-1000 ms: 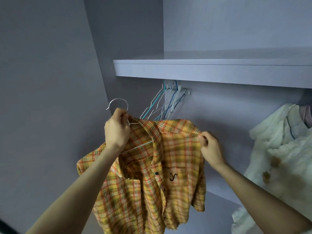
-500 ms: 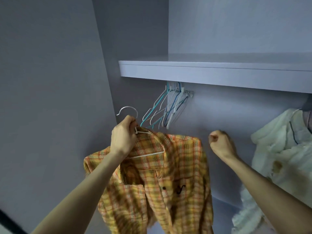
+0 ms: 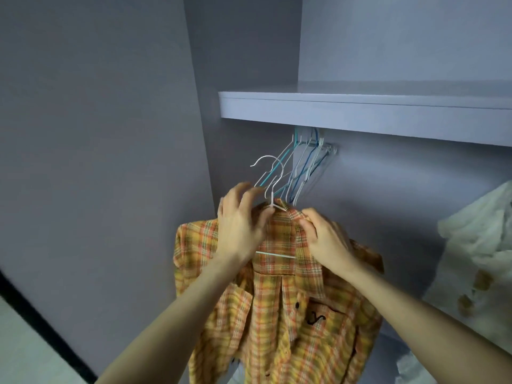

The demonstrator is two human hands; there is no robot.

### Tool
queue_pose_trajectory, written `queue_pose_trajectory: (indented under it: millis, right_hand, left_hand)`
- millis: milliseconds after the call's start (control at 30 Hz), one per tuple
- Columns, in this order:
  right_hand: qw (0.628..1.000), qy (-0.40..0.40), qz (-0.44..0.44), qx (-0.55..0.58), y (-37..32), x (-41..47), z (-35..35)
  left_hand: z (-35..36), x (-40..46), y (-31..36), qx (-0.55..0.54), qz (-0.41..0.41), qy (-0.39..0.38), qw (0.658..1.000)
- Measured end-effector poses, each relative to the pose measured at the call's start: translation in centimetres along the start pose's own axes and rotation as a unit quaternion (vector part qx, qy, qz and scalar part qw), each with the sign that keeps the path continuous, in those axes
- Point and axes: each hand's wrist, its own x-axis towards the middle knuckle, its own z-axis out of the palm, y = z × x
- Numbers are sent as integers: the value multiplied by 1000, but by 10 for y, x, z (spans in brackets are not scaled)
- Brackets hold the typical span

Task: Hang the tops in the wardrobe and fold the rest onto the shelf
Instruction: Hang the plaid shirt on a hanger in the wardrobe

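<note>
The left hand [image 3: 241, 220] holds the hanger [image 3: 273, 195] neck; the right hand [image 3: 322, 239] pinches the shirt [image 3: 279, 314] collar. The hook sits below the shelf [image 3: 360, 112], under the rail's left end.

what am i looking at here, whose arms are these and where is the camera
There is no machine here. The camera is worn on a person's head and looks forward and down, so the two bare arms reaching in from below are the wearer's own. They stand at an open grey wardrobe with a shelf across it. The left hand holds the neck of a white wire hanger, and the right hand pinches the collar of the orange plaid shirt draped on it. The hanger's hook is not on anything yet. Behind it, a bunch of empty hangers hangs under the shelf. At the right edge hangs a cream garment.
</note>
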Motion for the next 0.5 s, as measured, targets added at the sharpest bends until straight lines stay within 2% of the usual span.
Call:
queue_pose_trajectory:
  millis: [33, 100, 167, 267, 367, 500]
  right_hand:
    - [1000, 9, 13, 9, 1, 1, -3]
    - [999, 10, 33, 37, 1, 5, -6]
    - [998, 6, 39, 56, 4, 7, -9]
    - [999, 12, 20, 36, 12, 8, -14]
    - [999, -35, 5, -19, 28, 4, -18]
    - [995, -90, -36, -22, 34, -8, -12]
  left_hand:
    - [4, -9, -6, 60, -23, -9, 998]
    - [11, -24, -18, 134, -122, -49, 982]
    - [14, -30, -28, 128, -209, -64, 967]
    - [5, -18, -36, 47, -229, -13, 972]
    - [-16, 7, -37, -17, -244, 30, 969]
    - [-29, 34, -27, -47, -259, 16, 965]
